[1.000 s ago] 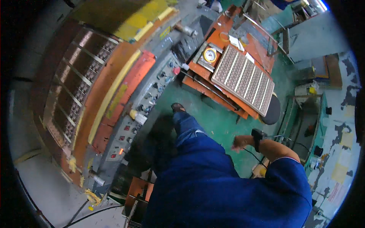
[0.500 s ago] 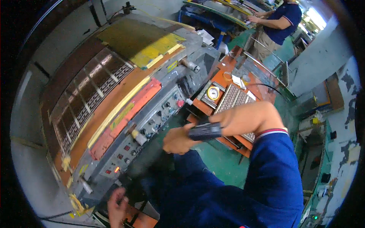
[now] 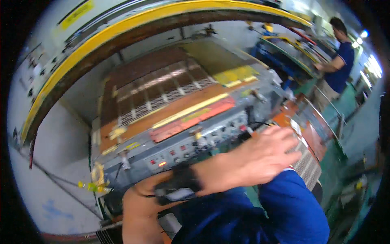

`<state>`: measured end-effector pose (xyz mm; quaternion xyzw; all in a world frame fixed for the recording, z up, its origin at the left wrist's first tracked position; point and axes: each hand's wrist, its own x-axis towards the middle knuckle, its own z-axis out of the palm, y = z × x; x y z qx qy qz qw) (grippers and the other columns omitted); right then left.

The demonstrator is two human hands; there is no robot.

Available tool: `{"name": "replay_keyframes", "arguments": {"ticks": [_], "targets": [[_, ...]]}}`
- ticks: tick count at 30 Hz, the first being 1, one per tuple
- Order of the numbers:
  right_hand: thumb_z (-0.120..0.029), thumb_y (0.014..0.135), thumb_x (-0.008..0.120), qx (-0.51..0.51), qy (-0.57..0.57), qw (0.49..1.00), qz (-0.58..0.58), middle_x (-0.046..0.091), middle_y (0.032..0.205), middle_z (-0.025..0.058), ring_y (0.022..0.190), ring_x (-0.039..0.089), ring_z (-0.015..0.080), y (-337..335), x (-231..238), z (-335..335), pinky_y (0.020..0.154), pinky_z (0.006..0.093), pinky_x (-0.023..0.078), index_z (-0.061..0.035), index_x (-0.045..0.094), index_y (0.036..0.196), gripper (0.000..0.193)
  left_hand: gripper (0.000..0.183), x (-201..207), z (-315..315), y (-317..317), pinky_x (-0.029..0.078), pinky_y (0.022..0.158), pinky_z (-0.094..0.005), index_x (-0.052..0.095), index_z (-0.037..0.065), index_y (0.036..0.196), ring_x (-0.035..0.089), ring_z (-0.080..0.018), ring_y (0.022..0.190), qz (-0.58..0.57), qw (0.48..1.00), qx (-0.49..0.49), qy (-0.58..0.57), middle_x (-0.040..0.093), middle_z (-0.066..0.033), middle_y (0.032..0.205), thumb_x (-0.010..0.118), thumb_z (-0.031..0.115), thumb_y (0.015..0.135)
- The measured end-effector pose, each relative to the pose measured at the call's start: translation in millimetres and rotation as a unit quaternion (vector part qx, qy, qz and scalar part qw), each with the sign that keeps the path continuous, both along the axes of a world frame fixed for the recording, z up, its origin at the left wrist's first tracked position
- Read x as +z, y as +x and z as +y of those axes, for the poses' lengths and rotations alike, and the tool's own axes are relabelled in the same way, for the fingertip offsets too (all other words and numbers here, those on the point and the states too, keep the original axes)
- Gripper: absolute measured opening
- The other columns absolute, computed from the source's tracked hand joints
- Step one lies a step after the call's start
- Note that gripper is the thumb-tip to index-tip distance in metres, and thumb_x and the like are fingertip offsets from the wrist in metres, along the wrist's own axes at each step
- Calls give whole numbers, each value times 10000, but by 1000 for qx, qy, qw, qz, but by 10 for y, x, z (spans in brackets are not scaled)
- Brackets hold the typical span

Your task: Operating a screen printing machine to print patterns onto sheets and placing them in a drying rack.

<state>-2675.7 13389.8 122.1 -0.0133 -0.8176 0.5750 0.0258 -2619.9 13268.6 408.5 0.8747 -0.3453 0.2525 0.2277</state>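
Note:
My left arm crosses in front of me from the lower left, with a black strapped device [image 3: 175, 188] on the wrist. Beyond it my left hand [image 3: 266, 156] extends to the right, fingers apart and blurred, and I see nothing in it. It overlaps the top of my right blue sleeve [image 3: 293, 203]. The right forearm and hand are hidden or merge with the left arm, so their pose cannot be made out. Behind the arms stands a grey machine with a control panel [image 3: 185, 148]. Its brown bed carries a patterned dark sheet [image 3: 162, 87].
A yellow-edged frame [image 3: 142, 21] arches over the machine. An orange strip [image 3: 193, 120] lies along the bed's front. At the right is an orange work surface [image 3: 313, 140] with a patterned panel [image 3: 307, 164]. A co-worker [image 3: 339, 67] stands at a far bench.
The view has swung left and up, bringing the yellow-edged frame into sight. My left arm has come up from the lower edge and now reaches across to the right.

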Motion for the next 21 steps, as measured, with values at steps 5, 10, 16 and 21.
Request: {"name": "replay_keyframes", "arguments": {"ticks": [5,10,16,21], "targets": [[-399,834,626,1,23,1000,-19,637,721,131,687,611,291,-75,50,-62,618,413,460,-22,591,939,393,157,-153,-33,194,474,764,-378,615,48,857,595,-277,812,-5,998,-13,62,616,-83,816,583,132,729],[-396,848,601,-4,63,998,0,630,730,134,714,609,286,-26,168,-137,641,406,460,-23,583,901,377,154,-123,114,84,483,726,-368,606,39,796,592,-266,774,-47,999,-11,9,603,-79,776,599,152,693],[-391,865,572,-28,76,997,4,622,740,138,747,607,279,222,201,-406,669,399,459,-24,575,854,368,183,-257,73,253,484,743,-373,598,15,830,571,-273,810,-32,999,32,8,581,-94,776,591,138,694],[-387,879,547,-31,70,997,3,615,748,141,774,605,273,225,279,-476,693,393,458,-24,567,815,369,277,-129,-92,268,455,927,-421,608,-5,1021,591,-321,988,8,999,8,-32,628,-137,957,570,83,762]]}}
